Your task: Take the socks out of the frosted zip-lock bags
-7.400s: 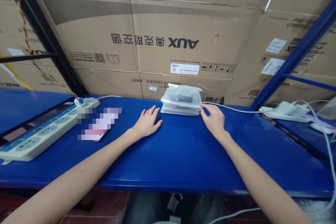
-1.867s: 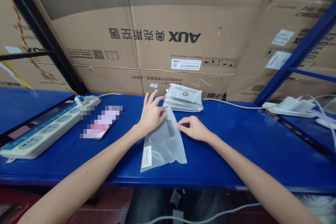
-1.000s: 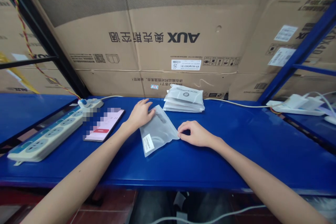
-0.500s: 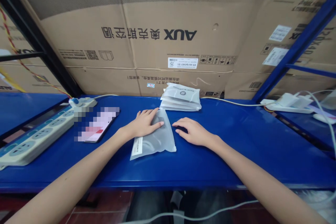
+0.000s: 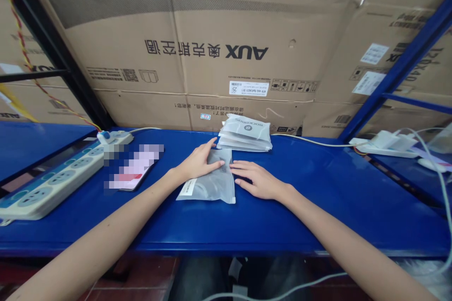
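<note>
A frosted zip bag [image 5: 212,189] with a white label at its lower left lies on the blue table [image 5: 310,216]. Across its upper left part rests my left hand [image 5: 200,162], palm down, fingers outstretched and thumb reaching over the bag. My right hand [image 5: 259,179] is at the bag's right edge, by the zip side, with its fingers extended and the fingertips at or just beside that edge. Just behind the bag sits a stack of similar zip bags [image 5: 247,132], the top one printed with a dark logo.
Left of my hands lie a phone [image 5: 136,169] and a long power strip [image 5: 67,176]. A second power strip [image 5: 384,145] with white plugs stands at the right. Behind the table rises a large cardboard box [image 5: 197,19], and a blue metal post [image 5: 395,70] slants up at the right.
The bag has turned so that its right edge runs straighter and its lower edge lies more level. My right fingers have come in to that edge; my left hand has shifted slightly right.
</note>
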Tool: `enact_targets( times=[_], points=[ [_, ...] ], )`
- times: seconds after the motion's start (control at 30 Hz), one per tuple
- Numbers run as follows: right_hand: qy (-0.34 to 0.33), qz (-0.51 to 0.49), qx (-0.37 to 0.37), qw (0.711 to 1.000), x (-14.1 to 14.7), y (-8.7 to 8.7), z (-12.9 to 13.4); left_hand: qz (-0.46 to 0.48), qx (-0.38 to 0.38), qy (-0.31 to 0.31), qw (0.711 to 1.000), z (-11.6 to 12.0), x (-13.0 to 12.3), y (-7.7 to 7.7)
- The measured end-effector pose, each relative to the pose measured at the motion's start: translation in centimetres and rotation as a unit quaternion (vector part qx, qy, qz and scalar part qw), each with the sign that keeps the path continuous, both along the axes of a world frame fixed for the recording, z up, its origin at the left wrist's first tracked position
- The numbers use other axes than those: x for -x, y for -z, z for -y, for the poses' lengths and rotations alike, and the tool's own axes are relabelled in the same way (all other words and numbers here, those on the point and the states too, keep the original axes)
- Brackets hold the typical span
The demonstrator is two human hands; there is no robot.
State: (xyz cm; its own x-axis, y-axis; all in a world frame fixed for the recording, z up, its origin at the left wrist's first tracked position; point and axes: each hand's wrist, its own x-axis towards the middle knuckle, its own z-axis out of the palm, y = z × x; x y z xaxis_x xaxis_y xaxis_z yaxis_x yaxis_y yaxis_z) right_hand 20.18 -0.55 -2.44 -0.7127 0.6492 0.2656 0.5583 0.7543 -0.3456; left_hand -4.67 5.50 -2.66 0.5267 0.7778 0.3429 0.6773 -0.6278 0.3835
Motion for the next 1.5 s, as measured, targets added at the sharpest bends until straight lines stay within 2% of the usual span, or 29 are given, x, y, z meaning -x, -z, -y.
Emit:
enact_targets(
  times=[0.17,0.3,0.4,0.53,0.63,0.87,1.03,1.13,1.27,1.37,1.5],
  points=[
    [-0.010,0.023,0.018,1.000,0.1,0.0,0.0,-0.031,-0.022,-0.040,0.998,0.1,0.1,-0.4],
    [-0.018,0.028,0.004,0.999,0.0,-0.1,0.1,-0.040,0.047,-0.097,0.993,0.6,0.5,-0.9],
    [-0.036,0.032,-0.028,0.998,0.1,-0.2,0.2,-0.001,0.096,-0.088,0.991,1.0,0.1,-0.7],
    [-0.055,0.040,-0.088,0.994,0.6,0.1,0.2,0.056,0.069,-0.052,0.995,1.7,-1.3,0.0],
    [-0.065,0.038,-0.113,0.991,0.8,0.2,0.1,0.098,0.065,-0.054,0.992,2.2,-2.3,0.4],
    [-0.105,0.028,-0.123,0.986,1.1,-0.7,0.3,0.158,0.094,-0.067,0.981,3.0,-3.5,0.1],
    [-0.112,0.047,-0.118,0.985,0.8,-1.7,0.6,0.157,0.120,-0.076,0.977,3.1,-3.8,0.3],
    [-0.110,0.050,-0.169,0.978,1.1,-1.0,0.3,0.151,0.115,-0.074,0.979,3.2,-3.9,0.5],
    [-0.097,0.042,-0.224,0.969,2.0,0.8,-0.3,0.161,0.117,-0.079,0.977,3.2,-4.0,0.6],
    [-0.088,0.013,-0.212,0.973,2.8,1.4,-0.6,0.178,0.137,-0.085,0.971,3.3,-4.1,0.4],
    [-0.064,-0.027,-0.161,0.984,3.3,0.8,-0.4,0.201,0.174,-0.092,0.960,3.4,-4.4,0.2]
  ],
)
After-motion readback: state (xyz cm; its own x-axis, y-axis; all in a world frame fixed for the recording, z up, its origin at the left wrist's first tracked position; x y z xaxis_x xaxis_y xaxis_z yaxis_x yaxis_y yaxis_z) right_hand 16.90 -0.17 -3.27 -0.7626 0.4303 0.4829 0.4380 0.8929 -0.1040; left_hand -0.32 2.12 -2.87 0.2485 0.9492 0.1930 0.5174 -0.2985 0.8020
